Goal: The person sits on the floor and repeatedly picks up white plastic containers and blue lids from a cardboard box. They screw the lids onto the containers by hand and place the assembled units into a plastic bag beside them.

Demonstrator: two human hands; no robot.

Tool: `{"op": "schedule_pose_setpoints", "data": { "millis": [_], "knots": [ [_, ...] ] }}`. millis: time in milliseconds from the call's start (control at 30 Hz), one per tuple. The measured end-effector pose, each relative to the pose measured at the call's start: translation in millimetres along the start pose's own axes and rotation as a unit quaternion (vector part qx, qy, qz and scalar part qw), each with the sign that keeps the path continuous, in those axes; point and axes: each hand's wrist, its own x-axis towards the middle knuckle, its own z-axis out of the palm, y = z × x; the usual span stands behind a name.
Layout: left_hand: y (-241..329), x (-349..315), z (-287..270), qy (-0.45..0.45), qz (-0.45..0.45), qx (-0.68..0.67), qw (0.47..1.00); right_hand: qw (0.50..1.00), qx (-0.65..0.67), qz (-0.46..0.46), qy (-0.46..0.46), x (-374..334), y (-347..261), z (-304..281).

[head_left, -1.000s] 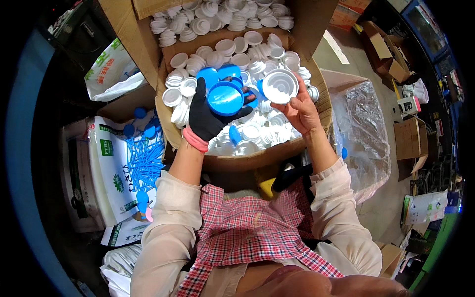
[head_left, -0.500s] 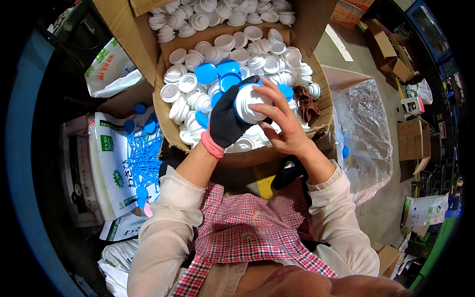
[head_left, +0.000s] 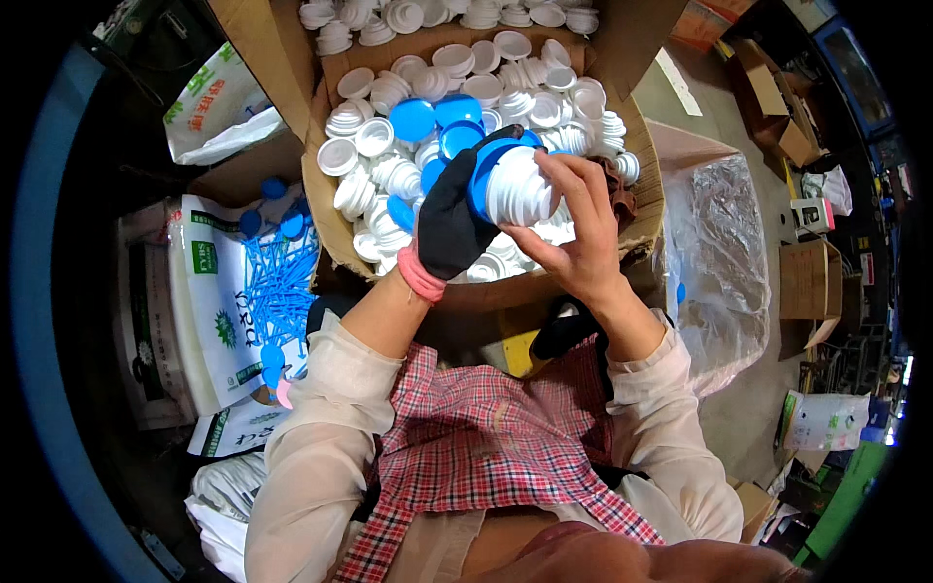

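A round blue plastic lid is cupped in my left hand, which wears a black glove with a pink band at the wrist. Against the lid's open side lies a white ribbed, stepped plastic piece; I cannot tell whether the two are joined. The bare thumb and fingers of my right hand grip the white piece from its right side. Both hands are over a cardboard box heaped with similar white ribbed pieces. Several blue lids lie among them.
Thin blue sticks with round blue pieces lie on printed sacks at the left. A plastic-lined carton stands at the right. Brown crumpled material sits in the box's right corner. More white pieces fill the far compartment.
The lid and white piece have tilted rightward, so more of the blue rim shows. My right fingers have shifted along the white piece to its right side. The view has moved slightly.
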Motion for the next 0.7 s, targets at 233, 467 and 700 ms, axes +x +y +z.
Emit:
{"op": "schedule_pose_setpoints", "data": {
  "millis": [233, 467, 700],
  "knots": [
    [2.7, 0.6, 3.2, 0.025, -0.071, -0.067, 0.995, 1.0, -0.019, -0.011, -0.01, 5.8, -6.8, -1.7],
    [-1.4, 2.0, 1.1, -0.008, -0.03, -0.007, 1.0, 1.0, -0.007, -0.002, -0.021, 4.7, -4.3, -1.5],
    [8.2, 6.0, 6.6, 0.002, -0.029, -0.063, 0.998, 1.0, -0.013, -0.007, -0.019, 4.0, -4.0, -1.9]
  ]
}}
